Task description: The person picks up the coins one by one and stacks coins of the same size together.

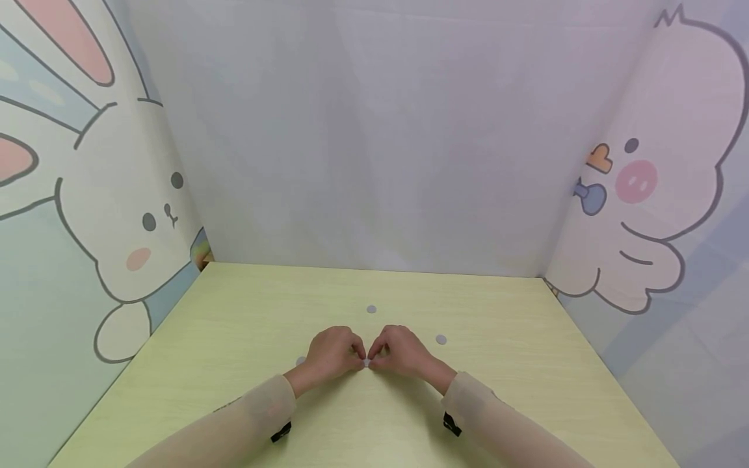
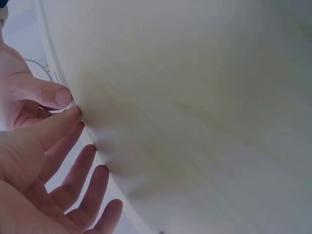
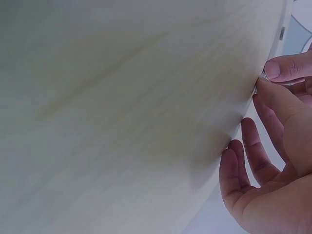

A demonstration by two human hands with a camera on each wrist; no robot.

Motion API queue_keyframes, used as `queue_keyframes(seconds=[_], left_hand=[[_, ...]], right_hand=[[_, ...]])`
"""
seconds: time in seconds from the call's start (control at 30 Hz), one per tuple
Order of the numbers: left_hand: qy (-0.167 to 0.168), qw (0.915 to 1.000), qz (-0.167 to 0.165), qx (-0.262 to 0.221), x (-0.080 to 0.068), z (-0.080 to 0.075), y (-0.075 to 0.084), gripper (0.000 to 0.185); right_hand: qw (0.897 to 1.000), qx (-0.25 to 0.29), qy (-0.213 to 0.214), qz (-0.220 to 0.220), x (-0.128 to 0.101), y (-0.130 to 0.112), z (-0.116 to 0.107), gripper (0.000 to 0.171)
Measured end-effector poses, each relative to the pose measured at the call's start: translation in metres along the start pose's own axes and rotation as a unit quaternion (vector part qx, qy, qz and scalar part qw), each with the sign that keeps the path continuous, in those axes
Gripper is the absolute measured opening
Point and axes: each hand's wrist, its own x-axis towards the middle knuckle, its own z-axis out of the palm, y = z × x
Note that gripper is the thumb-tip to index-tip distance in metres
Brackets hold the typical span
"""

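Both my hands meet at the middle of the pale yellow-green wooden worktop, knuckles up, fingertips together. Left hand and right hand share one small pale grey round disc, which lies on the worktop right between them. The grip on each side is a pinch: thumb and forefinger pressed at the disc's edge, other fingers loosely curled behind.

Left wrist view: my thumb and forefinger close on a thin pale edge; the disc itself is barely visible there. Right wrist view shows the same from the other side, fingertips nearly touching; the remaining fingers hang spread.

Three more small grey discs lie flat on the worktop: one beyond the hands, one just right of my right hand, one partly hidden beside my left hand. All apart from each other.

Sheer beige sleeves cover both forearms.
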Motion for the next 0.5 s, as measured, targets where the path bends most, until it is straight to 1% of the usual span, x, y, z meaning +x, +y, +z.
queue_keyframes(seconds=[0.3, 0.5], left_hand=[[-0.001, 0.9999, -0.003, -0.010, 0.0001, -0.0014, 0.0010, 0.010], [-0.001, 1.0000, -0.003, -0.008, 0.0006, -0.0013, 0.0011, 0.011]], right_hand=[[1.000, -0.001, 0.001, -0.008, 0.0004, 0.0025, 0.0004, 0.005], [1.000, 0.004, -0.015, -0.015, -0.0016, 0.0064, -0.0018, 0.007]])
